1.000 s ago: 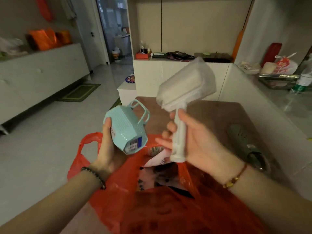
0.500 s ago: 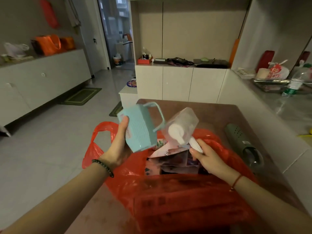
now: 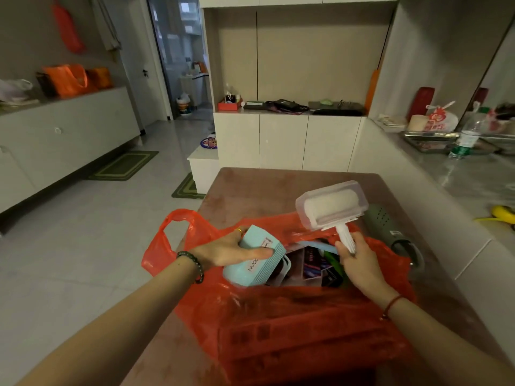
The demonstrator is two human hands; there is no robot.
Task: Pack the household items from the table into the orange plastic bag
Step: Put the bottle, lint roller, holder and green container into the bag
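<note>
Your left hand (image 3: 223,250) is wrapped around a pale blue basket (image 3: 257,263), holding it tilted at the near left of the mouth of the orange bag (image 3: 292,324), which sits open on the brown table (image 3: 278,188). Your right hand (image 3: 359,260) is closed on the white handle of a lint roller (image 3: 331,208), its covered head raised over the bag's far rim. 1 grey-green device (image 3: 390,232) lies on the table just beside the bag, to the right.

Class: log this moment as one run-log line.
left hand: lowering blue basket into orange bag | right hand: holds lint roller
</note>
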